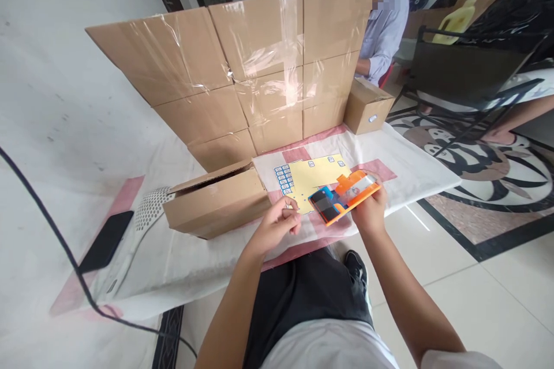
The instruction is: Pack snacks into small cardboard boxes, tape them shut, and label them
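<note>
My right hand (373,203) grips the right end of a flat orange and blue package (346,193), which is tilted above the table. One part of the package is a dark panel, and another part is shiny and looks clear. Left of it hovers my left hand (280,223), its fingers curled in toward the thumb; whatever they may pinch is too small to make out. Under both hands lies a pale yellow sheet (309,176). Small blue-edged white labels (283,180) sit in rows along its left side, and a few more are near its far edge.
A taped cardboard screen (268,69) stands across the table's far side. A long cardboard box (216,202) is at left, with a white perforated object (151,207) and a black phone (107,241) beyond. A small carton (367,106) stands at right, near another person (383,34).
</note>
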A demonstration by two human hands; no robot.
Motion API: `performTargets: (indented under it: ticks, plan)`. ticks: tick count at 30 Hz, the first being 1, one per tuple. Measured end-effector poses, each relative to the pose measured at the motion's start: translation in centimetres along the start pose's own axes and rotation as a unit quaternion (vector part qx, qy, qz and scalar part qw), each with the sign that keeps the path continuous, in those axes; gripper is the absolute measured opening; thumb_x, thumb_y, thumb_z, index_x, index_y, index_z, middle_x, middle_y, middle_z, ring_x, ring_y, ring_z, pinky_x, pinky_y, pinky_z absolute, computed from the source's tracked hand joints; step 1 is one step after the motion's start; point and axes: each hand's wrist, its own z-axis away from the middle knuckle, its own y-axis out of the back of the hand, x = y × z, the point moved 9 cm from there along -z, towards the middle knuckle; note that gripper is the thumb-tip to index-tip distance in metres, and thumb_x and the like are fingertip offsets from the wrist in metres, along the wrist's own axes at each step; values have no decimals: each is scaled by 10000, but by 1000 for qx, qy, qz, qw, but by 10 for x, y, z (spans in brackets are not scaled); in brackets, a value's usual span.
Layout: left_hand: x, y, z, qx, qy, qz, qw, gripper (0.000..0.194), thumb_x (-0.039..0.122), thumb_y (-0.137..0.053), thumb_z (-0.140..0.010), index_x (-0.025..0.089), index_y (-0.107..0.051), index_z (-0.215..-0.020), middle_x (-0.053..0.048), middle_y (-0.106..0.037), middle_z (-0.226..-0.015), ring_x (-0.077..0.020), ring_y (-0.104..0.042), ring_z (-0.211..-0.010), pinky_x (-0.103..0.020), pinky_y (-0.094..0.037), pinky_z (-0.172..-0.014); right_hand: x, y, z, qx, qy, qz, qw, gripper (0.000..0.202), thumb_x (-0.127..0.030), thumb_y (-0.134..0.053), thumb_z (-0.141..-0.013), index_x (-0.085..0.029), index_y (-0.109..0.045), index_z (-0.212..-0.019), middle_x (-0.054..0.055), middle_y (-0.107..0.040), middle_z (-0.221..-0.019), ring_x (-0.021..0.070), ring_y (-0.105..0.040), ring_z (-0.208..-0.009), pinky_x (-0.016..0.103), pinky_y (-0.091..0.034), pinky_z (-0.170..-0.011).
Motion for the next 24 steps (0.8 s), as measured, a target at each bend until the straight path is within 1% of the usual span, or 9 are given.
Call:
performTargets:
  ticks: [4,6,9,11,14,17,21,23,24]
  plan:
    - [-27,-24,-6,5,10,-41,999,245,417,-624,-917,217,-481,-908,54,-532,-638,-119,-481,-616,-257,-363,-640,6,-21,2,-61,-61,-82,993,248,-513,-537,-902,-297,-602,-1006,57,-675,-897,268,-678,-780,369,-533,-545]
    - [-32,-27,1,18,10,-42,999,211,394,-601,-938,218,-485,-947,52,-545,-656,-120,-489,-624,-260,-376,-649,-2,-8,-18,-1,-17,-82,996,238,-478,-500,-913,-298,-588,-1043,58,-666,-948,266,-679,-834,384,-557,-602]
    - [-23,-15,20,50,-12,-21,998,201,388,-560,-980,230,-471,-1067,54,-574,-684,-119,-498,-636,-261,-386,-662,-19,10,-66,126,116,0,985,300,-299,-511,-830,-267,-587,-1118,51,-645,-1062,245,-657,-980,433,-576,-854]
    - [-13,-1,29,76,-28,-13,997,214,389,-581,-974,228,-465,-1055,61,-562,-666,-114,-489,-628,-257,-375,-653,-17,-16,-108,76,156,92,981,363,-218,-485,-759,-223,-608,-1100,65,-649,-1071,241,-627,-1034,455,-534,-968]
    - [1,17,31,110,-48,1,993,264,419,-626,-943,227,-452,-994,70,-540,-645,-108,-491,-611,-251,-372,-632,16,-73,-162,-54,90,171,980,400,-155,-449,-714,-198,-589,-1087,76,-654,-1061,222,-602,-1031,459,-507,-1005]
    - [7,26,29,138,-60,8,989,303,449,-644,-925,231,-440,-974,71,-545,-636,-111,-501,-606,-251,-378,-627,35,-100,-186,-101,48,207,972,407,-131,-525,-696,-202,-602,-1089,96,-642,-1144,243,-554,-1146,531,-420,-1099]
    - [4,33,36,159,-54,-5,986,304,470,-625,-936,236,-439,-985,68,-557,-639,-118,-520,-621,-258,-388,-647,13,-98,-163,-134,61,222,964,469,-172,-699,-687,-216,-648,-1151,129,-586,-1357,323,-436,-1358,607,-291,-1177]
    - [2,35,42,157,-48,-16,986,292,470,-610,-950,236,-444,-1006,64,-567,-660,-122,-537,-642,-262,-396,-667,-11,-101,-123,-202,76,202,955,469,-272,-771,-723,-237,-664,-1178,105,-600,-1387,316,-468,-1358,552,-350,-1166]
    - [1,36,45,154,-46,-23,987,284,466,-602,-957,236,-447,-1017,63,-572,-671,-124,-548,-656,-264,-401,-679,-23,-111,-95,-281,70,170,942,429,-351,-766,-781,-237,-668,-1183,98,-635,-1354,300,-531,-1303,521,-409,-1125]
